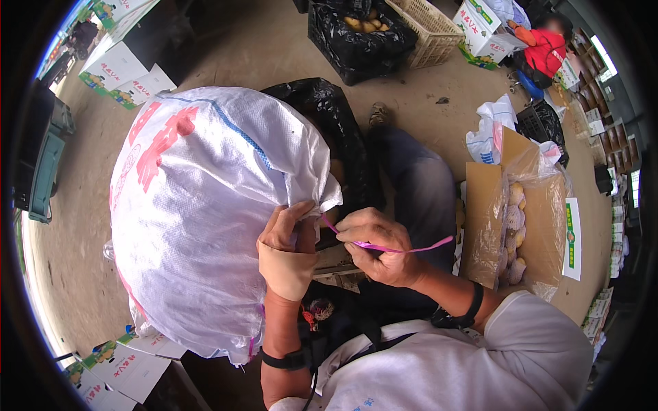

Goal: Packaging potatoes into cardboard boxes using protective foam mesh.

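A large, full white woven sack (pixel 205 205) with red print and a blue stripe fills the left of the view. My left hand (pixel 288 231), with a tan band around its palm and wrist, grips the sack's gathered edge. To its right, my right hand (pixel 378 244) pinches a pink plastic tie strip (pixel 411 250) between thumb and fingers. One end of the strip runs to the sack's edge beside my left hand; the other trails off to the right. Behind the sack's edge stands a container lined with black plastic (pixel 354 154), with roundish produce partly visible inside.
At right, an open cardboard box (pixel 540 226) holds potatoes in foam nets. A black-lined crate of potatoes (pixel 362 51) and a beige plastic crate (pixel 432 33) stand ahead. Printed cartons (pixel 118 67) stand upper left, others lower left (pixel 126 367). A person in red (pixel 547 51) is at upper right.
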{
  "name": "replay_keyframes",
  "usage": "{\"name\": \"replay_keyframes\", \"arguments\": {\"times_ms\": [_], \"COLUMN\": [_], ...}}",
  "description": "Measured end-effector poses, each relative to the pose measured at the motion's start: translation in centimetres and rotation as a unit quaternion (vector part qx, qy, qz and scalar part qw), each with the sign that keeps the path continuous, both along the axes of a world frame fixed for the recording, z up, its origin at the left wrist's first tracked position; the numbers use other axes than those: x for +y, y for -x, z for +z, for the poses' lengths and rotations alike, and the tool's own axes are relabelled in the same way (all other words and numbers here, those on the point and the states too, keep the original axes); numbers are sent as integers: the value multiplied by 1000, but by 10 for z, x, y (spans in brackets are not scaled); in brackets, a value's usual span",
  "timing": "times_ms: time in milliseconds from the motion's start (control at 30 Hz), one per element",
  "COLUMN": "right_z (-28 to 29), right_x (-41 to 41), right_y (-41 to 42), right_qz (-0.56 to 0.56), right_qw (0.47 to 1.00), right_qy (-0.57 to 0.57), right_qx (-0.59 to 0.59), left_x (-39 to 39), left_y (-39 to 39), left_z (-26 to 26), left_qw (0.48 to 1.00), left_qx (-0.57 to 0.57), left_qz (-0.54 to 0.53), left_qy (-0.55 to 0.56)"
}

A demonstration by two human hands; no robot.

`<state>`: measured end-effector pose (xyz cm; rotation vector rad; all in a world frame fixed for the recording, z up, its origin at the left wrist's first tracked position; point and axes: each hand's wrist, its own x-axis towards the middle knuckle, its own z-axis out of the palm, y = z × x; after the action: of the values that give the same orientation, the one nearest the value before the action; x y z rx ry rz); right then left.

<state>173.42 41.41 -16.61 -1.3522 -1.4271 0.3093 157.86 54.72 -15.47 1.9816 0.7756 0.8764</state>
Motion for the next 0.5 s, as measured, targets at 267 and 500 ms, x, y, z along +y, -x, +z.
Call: {"name": "replay_keyframes", "arguments": {"times_ms": [267,500], "right_z": [-2,0], "right_x": [38,71], "right_y": [-9,-4], "right_qz": [-23,21], "right_qw": [998,987], "right_qy": [6,56], "right_qx": [56,146], "left_x": [7,20], "left_y": [-1,6], "left_z": [-4,-10], "left_qw": [967,899], "left_qx": [-115,-226], "left_qz": [-8,-31], "left_qy": [226,373]}}
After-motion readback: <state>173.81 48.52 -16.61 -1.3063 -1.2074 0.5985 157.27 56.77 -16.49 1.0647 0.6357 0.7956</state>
